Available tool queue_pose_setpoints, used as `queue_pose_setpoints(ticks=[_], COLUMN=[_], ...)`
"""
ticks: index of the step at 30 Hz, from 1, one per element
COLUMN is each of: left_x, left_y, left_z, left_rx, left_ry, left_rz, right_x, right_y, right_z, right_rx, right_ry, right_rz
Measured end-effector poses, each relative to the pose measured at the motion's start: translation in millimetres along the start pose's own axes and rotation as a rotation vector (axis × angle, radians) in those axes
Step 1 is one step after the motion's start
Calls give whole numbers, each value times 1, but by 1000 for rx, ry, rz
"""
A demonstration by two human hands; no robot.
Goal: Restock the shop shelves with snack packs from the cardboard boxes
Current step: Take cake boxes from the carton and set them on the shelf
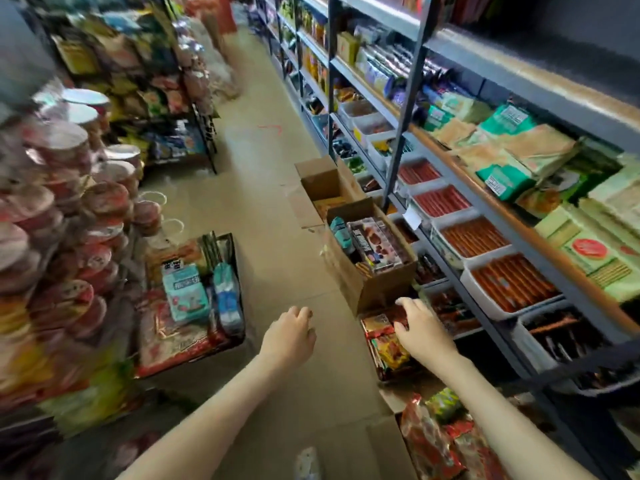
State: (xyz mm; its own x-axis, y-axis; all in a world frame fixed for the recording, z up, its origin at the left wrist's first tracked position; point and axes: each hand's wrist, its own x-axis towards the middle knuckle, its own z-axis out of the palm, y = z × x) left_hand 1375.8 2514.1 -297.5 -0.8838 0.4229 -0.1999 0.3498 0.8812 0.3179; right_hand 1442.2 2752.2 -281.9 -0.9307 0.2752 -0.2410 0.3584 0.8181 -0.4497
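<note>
A small grocery shop aisle: metal shelves (pixel 491 209) of packaged snacks, stacked instant-noodle bowls (pixel 62 188), open cardboard boxes (pixel 377 282).

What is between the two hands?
Only bare floor lies between the left hand and the right hand in the head view.

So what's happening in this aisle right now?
A person is restocking snacks in a shop aisle. Their right hand reaches down onto red and yellow snack packs in a low box on the floor beside the shelves; whether it grips one yet is unclear. The left hand hangs free, loosely curled, holding nothing. Two more open cardboard boxes stand further along, one holding boxed goods.
</note>
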Motion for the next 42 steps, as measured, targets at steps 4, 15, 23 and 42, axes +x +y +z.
queue_pose_setpoints(ticks=[4, 15, 23, 42], left_x=[45, 239, 407, 556], left_y=[-39, -47, -58, -52], left_z=[-23, -37, -43, 43], left_rx=[17, 11, 12, 45], left_ry=[19, -61, -72, -440], left_rz=[-18, -19, -4, 115], right_x=[51, 235, 400, 465], right_y=[-29, 2, 28, 61], right_z=[6, -6, -15, 79], right_rx=[-10, -29, -34, -37], right_ry=[-15, -49, -105, -312], right_rz=[5, 168, 233, 536])
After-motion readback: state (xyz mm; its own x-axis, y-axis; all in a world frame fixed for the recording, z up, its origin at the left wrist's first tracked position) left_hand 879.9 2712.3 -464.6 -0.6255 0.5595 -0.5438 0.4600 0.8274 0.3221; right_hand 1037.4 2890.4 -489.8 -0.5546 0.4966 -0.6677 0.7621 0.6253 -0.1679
